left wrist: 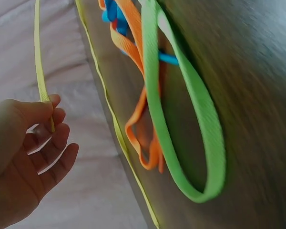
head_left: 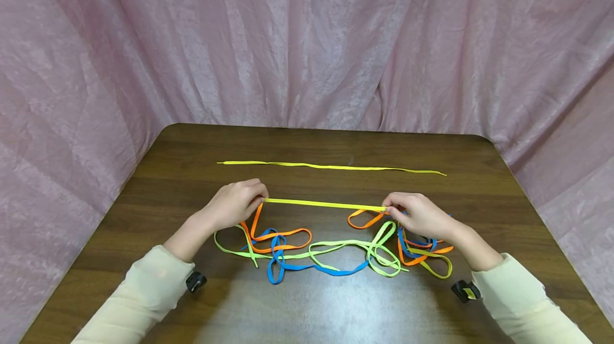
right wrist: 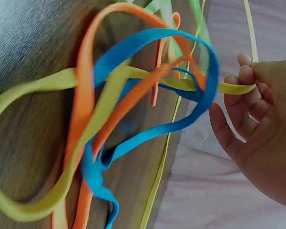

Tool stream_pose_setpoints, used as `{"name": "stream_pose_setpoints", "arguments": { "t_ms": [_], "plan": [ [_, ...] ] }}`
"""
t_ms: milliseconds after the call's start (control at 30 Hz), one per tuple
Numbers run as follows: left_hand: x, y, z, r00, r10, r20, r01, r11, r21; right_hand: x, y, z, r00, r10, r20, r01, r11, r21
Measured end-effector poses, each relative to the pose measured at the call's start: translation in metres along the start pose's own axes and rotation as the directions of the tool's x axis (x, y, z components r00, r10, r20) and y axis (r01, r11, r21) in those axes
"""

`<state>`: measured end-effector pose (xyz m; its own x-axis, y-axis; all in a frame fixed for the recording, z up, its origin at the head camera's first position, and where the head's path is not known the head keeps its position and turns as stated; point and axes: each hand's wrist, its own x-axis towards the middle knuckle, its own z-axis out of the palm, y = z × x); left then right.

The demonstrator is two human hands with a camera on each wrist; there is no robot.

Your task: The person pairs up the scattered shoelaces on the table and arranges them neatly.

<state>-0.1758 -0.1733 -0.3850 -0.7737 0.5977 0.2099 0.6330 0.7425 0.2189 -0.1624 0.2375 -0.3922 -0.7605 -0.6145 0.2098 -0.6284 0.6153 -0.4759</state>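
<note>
A yellow shoelace [head_left: 323, 204] is drawn straight between the two hands. My left hand [head_left: 238, 202] pinches its left end between thumb and index finger; a short tip shows below the thumb in the left wrist view. Farther along, my right hand [head_left: 419, 216] pinches the same lace, and the rest of it runs back into the tangle by that hand. In this tangle are a blue lace [right wrist: 157, 126] and an orange lace [right wrist: 86, 86]. A lime-green lace [head_left: 336, 244], more blue lace [head_left: 340, 272] and an orange loop [head_left: 292, 247] lie between the forearms.
A second yellow lace [head_left: 331, 167] lies nearly straight across the back of the brown wooden table [head_left: 307, 144]. Pink curtains [head_left: 297, 40] hang behind and beside the table. Each wrist wears a small black camera, as on the left cuff [head_left: 195, 281].
</note>
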Motion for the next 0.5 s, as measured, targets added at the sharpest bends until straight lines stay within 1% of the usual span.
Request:
{"name": "stream_pose_setpoints", "arguments": {
  "t_ms": [133, 267, 400, 500],
  "plan": [
    [-0.008, -0.011, -0.003, 0.998, -0.061, 0.007, 0.061, 0.998, 0.006, -0.004, 0.003, -0.004, 1.0, 0.029, -0.009, -0.029, 1.0, -0.007],
    [-0.015, -0.022, -0.004, 0.994, -0.107, 0.002, 0.107, 0.994, 0.008, -0.008, 0.006, -0.008, 0.998, 0.061, -0.011, -0.061, 0.998, -0.016],
    [-0.021, -0.033, -0.004, 0.989, -0.145, -0.002, 0.145, 0.989, -0.006, -0.012, 0.008, -0.009, 0.997, 0.067, -0.025, -0.067, 0.998, -0.013],
    [-0.025, -0.041, -0.004, 0.984, -0.176, -0.003, 0.176, 0.984, -0.005, -0.015, 0.01, -0.01, 0.997, 0.063, -0.053, -0.064, 0.998, -0.021]
  ]
}}
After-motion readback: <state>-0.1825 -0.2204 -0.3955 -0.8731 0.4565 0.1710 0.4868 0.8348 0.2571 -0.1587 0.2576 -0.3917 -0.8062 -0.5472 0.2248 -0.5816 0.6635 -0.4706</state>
